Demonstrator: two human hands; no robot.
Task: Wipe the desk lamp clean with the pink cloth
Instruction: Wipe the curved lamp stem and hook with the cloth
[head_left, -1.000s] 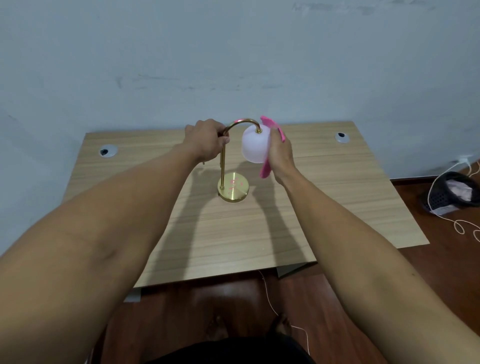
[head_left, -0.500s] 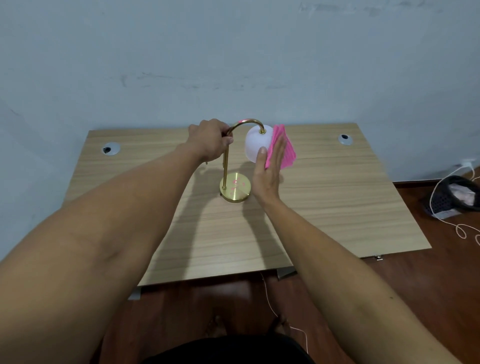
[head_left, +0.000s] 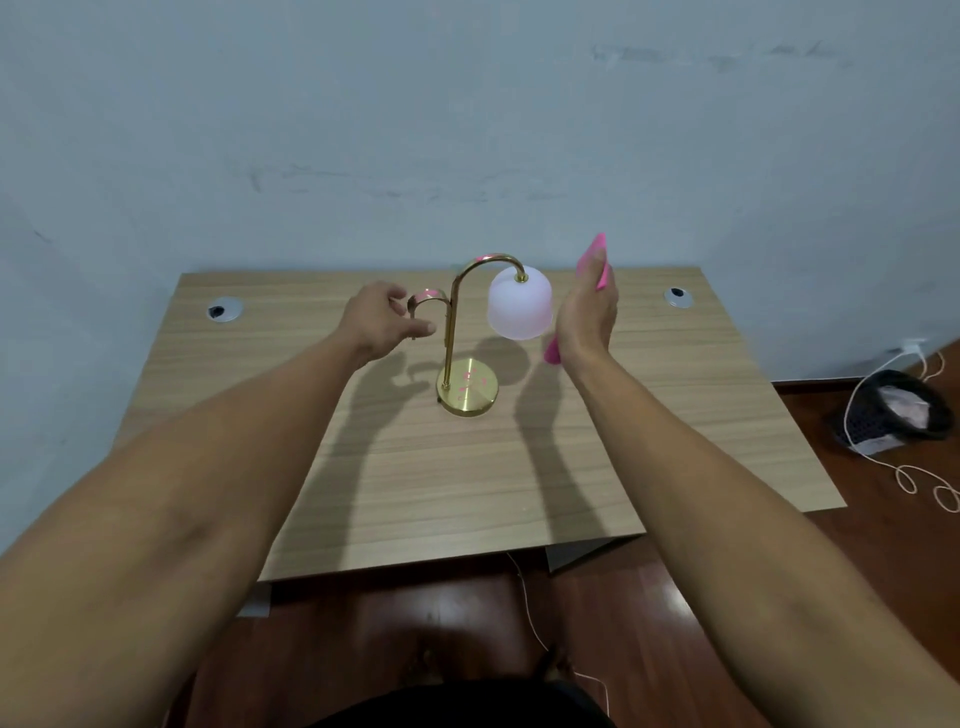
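A gold desk lamp (head_left: 450, 332) with a curved neck, a round base and a white shade (head_left: 518, 304) stands upright on the wooden desk (head_left: 467, 478). My left hand (head_left: 382, 319) hovers just left of the stem with its fingers apart, holding nothing. Just right of the shade, my right hand (head_left: 587, 312) is held edge-on with the pink cloth (head_left: 592, 260) against its far side. The cloth shows above the fingers and below the wrist. A small gap separates this hand from the shade.
Two round cable grommets (head_left: 224, 309) (head_left: 677, 296) sit at the desk's far corners, close to the grey wall. On the floor to the right lie a dark basket (head_left: 891, 410) and a looping white cable (head_left: 919, 475). My feet show below the desk's near edge.
My left hand has let go of the lamp's neck and opened beside the stem. My right hand has pulled the cloth off the shade and moved to the right.
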